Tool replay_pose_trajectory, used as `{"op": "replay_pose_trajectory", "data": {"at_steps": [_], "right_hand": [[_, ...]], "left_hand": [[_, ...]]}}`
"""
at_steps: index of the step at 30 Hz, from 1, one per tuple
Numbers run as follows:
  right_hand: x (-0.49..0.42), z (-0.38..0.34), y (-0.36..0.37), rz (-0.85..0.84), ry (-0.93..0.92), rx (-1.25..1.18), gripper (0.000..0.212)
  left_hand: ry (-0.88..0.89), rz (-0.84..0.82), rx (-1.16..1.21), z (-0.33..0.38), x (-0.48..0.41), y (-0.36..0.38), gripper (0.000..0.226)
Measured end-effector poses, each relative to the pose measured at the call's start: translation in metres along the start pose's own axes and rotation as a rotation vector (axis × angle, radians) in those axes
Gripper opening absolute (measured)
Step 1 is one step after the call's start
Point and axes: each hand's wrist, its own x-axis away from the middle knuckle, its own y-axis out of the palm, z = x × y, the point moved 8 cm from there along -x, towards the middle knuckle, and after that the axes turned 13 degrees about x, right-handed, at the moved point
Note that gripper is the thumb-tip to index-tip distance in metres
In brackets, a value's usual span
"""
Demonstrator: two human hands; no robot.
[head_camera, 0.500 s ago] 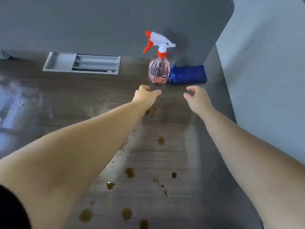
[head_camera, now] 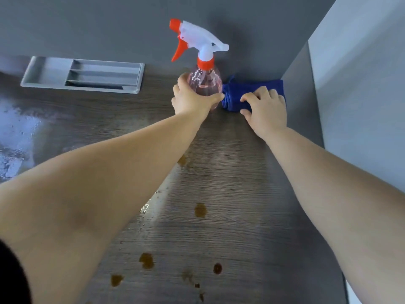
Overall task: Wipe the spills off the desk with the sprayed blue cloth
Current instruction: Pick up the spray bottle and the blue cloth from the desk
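1. In the upper left of the frame a grey organiser tray [head_camera: 83, 75] lies flat on the desk [head_camera: 230, 238], well apart from everything else.
2. In the lower centre, brown spills [head_camera: 200, 210] dot the dark woodgrain. They are separate drops and none has been wiped yet.
3. At upper centre the left hand [head_camera: 192, 99] grips the spray bottle [head_camera: 206, 82], with its fingers wrapped round the clear, rounded belly. The bottle stands upright and looks only partly filled with pinkish liquid, so it is probably light. The smooth plastic may be slippery, and the narrow neck under the trigger would likely give a surer hold.
4. Just right of the bottle and touching it, the blue cloth [head_camera: 252, 88] lies folded against the back panel in the upper right.
5. The right hand [head_camera: 266, 110] grasps the cloth, with bent fingers over its top and the thumb at its near edge. The cloth looks soft and limp, so it is best gathered through all its folds or the layers may fall open.
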Motion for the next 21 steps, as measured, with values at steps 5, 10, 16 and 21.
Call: {"op": "replay_pose_trajectory", "data": {"at_steps": [5, 10, 16, 21], "right_hand": [[-0.002, -0.006, 0.001, 0.049, -0.054, 0.046, 0.026], [0.002, 0.006, -0.01, 0.042, -0.045, -0.046, 0.026], [0.069, 0.028, -0.037, -0.02, 0.202, -0.257, 0.023], [0.174, 0.032, -0.052, -0.099, 0.482, -0.505, 0.025]], "left_hand": [[0.065, 0.008, 0.038, 0.001, -0.001, 0.002, 0.093], [0.107, -0.069, -0.009, 0.003, 0.022, -0.006, 0.087], [0.141, -0.211, -0.025, -0.005, 0.09, -0.023, 0.081], [0.191, -0.359, -0.015, -0.004, 0.16, -0.042, 0.07]]}}
